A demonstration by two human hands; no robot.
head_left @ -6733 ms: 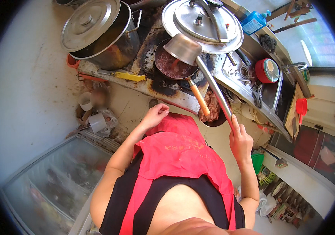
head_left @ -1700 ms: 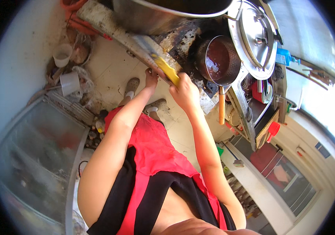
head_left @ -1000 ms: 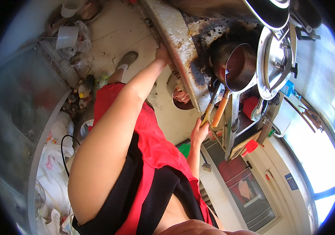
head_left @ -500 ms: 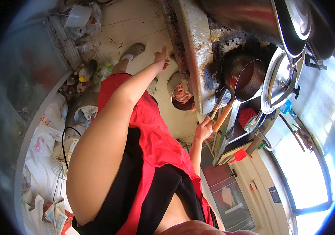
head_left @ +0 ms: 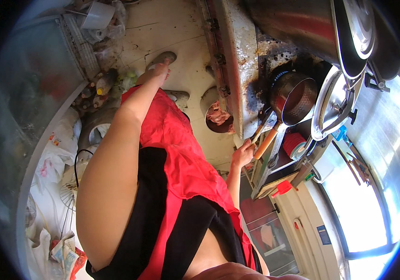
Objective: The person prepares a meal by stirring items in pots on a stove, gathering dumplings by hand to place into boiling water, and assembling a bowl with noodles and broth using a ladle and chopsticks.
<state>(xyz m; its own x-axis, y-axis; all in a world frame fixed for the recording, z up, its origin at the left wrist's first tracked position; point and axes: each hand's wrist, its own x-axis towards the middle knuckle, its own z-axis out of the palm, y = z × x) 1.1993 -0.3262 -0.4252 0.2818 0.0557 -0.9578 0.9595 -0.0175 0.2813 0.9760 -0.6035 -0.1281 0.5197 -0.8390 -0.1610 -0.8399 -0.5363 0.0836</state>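
Observation:
My right hand (head_left: 243,154) is closed round the slim wooden handle of a metal utensil (head_left: 261,126). Its head is hidden behind the pan. Beside that hand, a thick wooden handle (head_left: 266,143) belongs to a dark, dimpled pan (head_left: 299,98), which stands tilted on the sooty stove burner with blue flame (head_left: 280,76) showing at its edge. My left hand (head_left: 161,71) is held out over the floor near my shoe, away from the stove. Its fingers look loosely extended, and I see nothing in them.
A large steel pot (head_left: 293,25) and a round metal lid (head_left: 333,102) border the pan. On the floor below the stove edge stands a bucket (head_left: 204,105) holding pinkish meat-like pieces. Bottles (head_left: 104,84) and white plastic bags (head_left: 53,163) crowd the left side.
My left hand has swung left, away from the stove. Blue flame now shows beside the pan. My right hand keeps its hold on the utensil, nearly in place.

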